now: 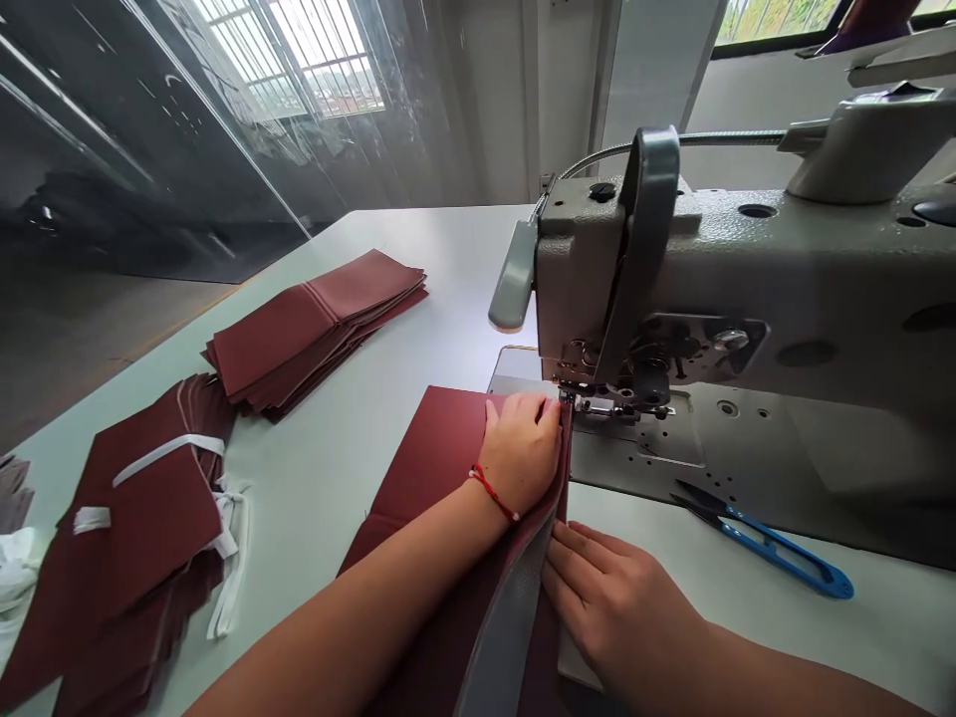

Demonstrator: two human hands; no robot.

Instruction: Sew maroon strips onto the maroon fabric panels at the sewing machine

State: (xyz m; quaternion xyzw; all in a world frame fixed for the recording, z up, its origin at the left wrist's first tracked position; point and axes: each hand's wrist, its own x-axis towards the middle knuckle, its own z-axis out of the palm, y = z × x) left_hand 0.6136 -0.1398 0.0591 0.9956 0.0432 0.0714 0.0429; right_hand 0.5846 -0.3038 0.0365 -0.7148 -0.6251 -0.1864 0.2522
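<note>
I am pressing the dark red fabric piece (440, 448) flat on the white table (358, 438), its far edge lying right at the presser foot (590, 403) of the sewing machine (747, 299). My left hand (523, 453) is lying palm down on it with fingers spread open, fingertips touching the fabric just beside the foot, clenching nothing. My right hand (608, 602), at five o'clock from the left, is pinching the fabric's folded edge, where a grey underside is showing. At three o'clock from that hand, blue thread snips (769, 543) are resting on the machine bed. At ten o'clock from the fabric a neat stack of red pieces (314, 324) is sitting, and at eight o'clock a looser pile with white straps (141, 518) is lying.
</note>
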